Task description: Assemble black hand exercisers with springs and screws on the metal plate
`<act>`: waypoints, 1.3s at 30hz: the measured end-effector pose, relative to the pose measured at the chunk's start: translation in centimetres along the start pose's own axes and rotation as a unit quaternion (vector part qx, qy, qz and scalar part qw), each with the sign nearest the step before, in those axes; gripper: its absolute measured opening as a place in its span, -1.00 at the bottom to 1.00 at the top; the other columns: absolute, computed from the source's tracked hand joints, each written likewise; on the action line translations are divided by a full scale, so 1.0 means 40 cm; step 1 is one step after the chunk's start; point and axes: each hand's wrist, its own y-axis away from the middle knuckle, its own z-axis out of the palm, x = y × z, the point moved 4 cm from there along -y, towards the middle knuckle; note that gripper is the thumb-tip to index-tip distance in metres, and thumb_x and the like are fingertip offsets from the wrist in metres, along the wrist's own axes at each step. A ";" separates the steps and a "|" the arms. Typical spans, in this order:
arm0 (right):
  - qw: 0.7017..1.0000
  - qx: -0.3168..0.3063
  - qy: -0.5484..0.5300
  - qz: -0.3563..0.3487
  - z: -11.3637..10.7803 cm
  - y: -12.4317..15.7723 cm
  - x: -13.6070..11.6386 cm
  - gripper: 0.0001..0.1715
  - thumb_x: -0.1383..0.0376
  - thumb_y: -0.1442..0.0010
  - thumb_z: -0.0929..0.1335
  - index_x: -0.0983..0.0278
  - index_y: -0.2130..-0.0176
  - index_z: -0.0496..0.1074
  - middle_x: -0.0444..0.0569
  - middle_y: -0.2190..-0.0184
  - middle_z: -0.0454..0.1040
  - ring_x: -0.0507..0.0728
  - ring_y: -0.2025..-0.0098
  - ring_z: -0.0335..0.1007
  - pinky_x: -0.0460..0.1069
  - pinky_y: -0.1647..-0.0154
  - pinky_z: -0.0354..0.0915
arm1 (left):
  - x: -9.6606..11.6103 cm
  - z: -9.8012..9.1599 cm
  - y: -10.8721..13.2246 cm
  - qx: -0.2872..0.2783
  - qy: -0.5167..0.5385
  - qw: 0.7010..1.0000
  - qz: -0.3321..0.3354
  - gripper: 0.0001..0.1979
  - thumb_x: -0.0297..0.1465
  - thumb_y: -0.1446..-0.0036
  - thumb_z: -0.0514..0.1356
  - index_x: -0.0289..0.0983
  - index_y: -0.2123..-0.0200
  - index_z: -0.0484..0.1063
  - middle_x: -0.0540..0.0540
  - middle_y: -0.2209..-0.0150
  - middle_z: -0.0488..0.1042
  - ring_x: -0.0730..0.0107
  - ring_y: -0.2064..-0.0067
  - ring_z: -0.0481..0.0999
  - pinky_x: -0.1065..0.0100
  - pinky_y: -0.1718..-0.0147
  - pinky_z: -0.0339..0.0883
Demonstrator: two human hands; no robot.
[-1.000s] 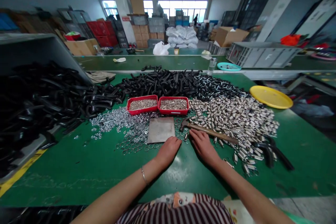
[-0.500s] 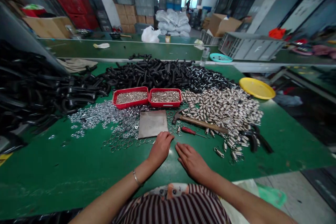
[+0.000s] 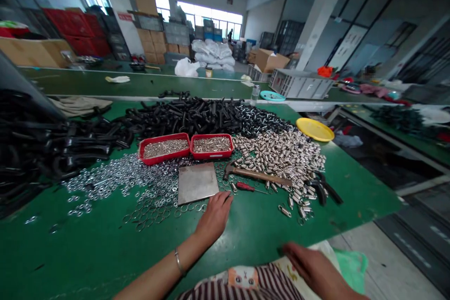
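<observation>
My left hand [image 3: 216,213] rests on the green table by the lower right corner of a flat metal plate [image 3: 198,183]; its fingers are bent together, and whatever they may hold is too small to make out. My right hand [image 3: 305,262] is blurred over the table's front edge beside my lap, its fingers smeared by motion. Beyond my left hand lie a red screwdriver [image 3: 245,187] and a hammer [image 3: 258,175]. Metal rings [image 3: 151,214] spread left of the plate, and springs [image 3: 281,154] are heaped to the right.
Two red trays [image 3: 165,159] [image 3: 212,154] of small parts stand behind the plate. Black parts [image 3: 197,117] are piled farther back and left. Black-handled pliers [image 3: 325,188] and a yellow plate [image 3: 314,130] lie at the right. A distant person [image 3: 230,35] is near the windows.
My right hand has moved right and back toward my body, away from my left hand. My left hand stays near the metal plate. The view has tilted up and turned right.
</observation>
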 end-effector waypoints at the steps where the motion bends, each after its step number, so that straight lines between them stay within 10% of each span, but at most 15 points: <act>1: 1.000 0.013 0.020 -0.014 -0.004 -0.045 0.001 -0.66 0.13 -0.38 0.21 0.08 -0.01 0.48 0.02 0.15 0.59 0.21 0.17 0.55 0.05 0.21 0.49 | 0.000 -0.005 0.002 0.007 0.006 1.000 -0.006 -0.65 -0.51 -0.33 0.03 -0.29 -0.14 0.35 -0.25 -0.17 0.36 0.09 -0.19 0.32 -0.04 -0.18 0.26; 5: 0.987 0.099 0.123 -0.041 0.000 -0.144 0.069 -0.60 0.17 -0.27 0.23 0.19 -0.01 0.48 0.21 0.09 0.53 0.37 0.07 0.50 0.24 0.12 0.45 | 0.020 -0.027 0.023 0.024 0.042 0.999 0.004 -0.68 -0.50 -0.33 0.03 -0.27 -0.11 0.38 -0.24 -0.16 0.37 0.15 -0.19 0.34 0.01 -0.18 0.27; 11: 0.998 0.010 -0.058 0.003 0.080 -0.217 0.172 -0.66 0.02 -0.13 0.33 0.12 0.18 0.52 0.17 0.23 0.56 0.36 0.20 0.54 0.23 0.16 0.46 | -0.052 -0.130 0.081 0.054 0.049 0.995 -0.063 -0.72 -0.45 -0.35 0.06 -0.22 -0.07 0.42 -0.17 -0.11 0.45 0.26 -0.14 0.37 0.14 -0.13 0.28; 17: 0.958 -0.038 -0.272 0.089 0.126 -0.389 -0.065 -0.40 -0.14 -0.16 0.30 0.20 0.00 0.44 0.03 0.27 0.57 0.24 0.35 0.51 0.10 0.30 0.45 | -0.379 -0.387 0.224 0.120 -0.124 0.940 -0.294 -0.68 -0.53 -0.30 0.05 -0.22 -0.04 0.46 -0.19 -0.05 0.47 0.19 -0.08 0.39 0.07 -0.10 0.25; 21: 0.917 -0.063 -0.394 0.022 0.181 -0.537 -0.288 -0.41 -0.11 -0.18 0.33 0.23 -0.01 0.40 -0.08 0.44 0.48 0.18 0.41 0.44 0.05 0.36 0.39 | -0.490 -0.446 0.273 0.050 -0.207 0.908 -0.359 -0.75 -0.50 -0.29 0.05 -0.26 0.09 0.50 -0.17 0.15 0.48 0.18 0.06 0.41 0.11 -0.01 0.30; 26: 0.779 -0.194 -0.596 0.005 0.265 -0.671 -0.485 -0.56 -0.02 -0.15 0.43 0.20 0.12 0.40 -0.16 0.46 0.40 0.08 0.46 0.35 -0.02 0.43 0.33 | -0.471 -0.417 0.257 -0.005 -0.214 0.915 -0.341 -0.82 -0.51 -0.28 0.02 -0.28 0.28 0.41 -0.15 0.24 0.44 0.21 0.15 0.41 0.17 0.04 0.32; 30: 0.649 -0.278 -0.707 0.040 0.304 -0.713 -0.540 -0.62 0.06 -0.16 0.45 0.21 0.09 0.46 -0.15 0.42 0.43 0.00 0.48 0.28 -0.06 0.43 0.32 | -0.433 -0.431 0.221 0.084 -0.074 0.906 -0.407 -0.90 -0.41 -0.28 0.09 -0.27 0.29 0.36 -0.11 0.31 0.45 0.27 0.26 0.44 0.23 0.18 0.36; 34: 0.621 -0.329 -0.710 0.030 0.310 -0.713 -0.533 -0.70 0.13 -0.19 0.47 0.23 0.14 0.46 -0.21 0.50 0.35 -0.03 0.53 0.23 -0.10 0.49 0.28 | -0.356 -0.387 0.116 0.177 0.256 0.851 -0.423 -0.83 -0.29 -0.18 0.22 -0.26 0.22 0.40 -0.02 0.35 0.49 0.36 0.31 0.50 0.33 0.27 0.39; 39: 0.632 -0.322 -0.704 0.037 0.286 -0.705 -0.489 -0.74 0.15 -0.21 0.46 0.24 0.23 0.40 -0.22 0.55 0.37 -0.04 0.58 0.23 -0.13 0.55 0.24 | -0.274 -0.307 -0.014 0.162 0.467 0.765 -0.413 -0.74 -0.26 -0.10 0.30 -0.30 0.20 0.50 -0.08 0.28 0.57 0.32 0.23 0.56 0.30 0.19 0.41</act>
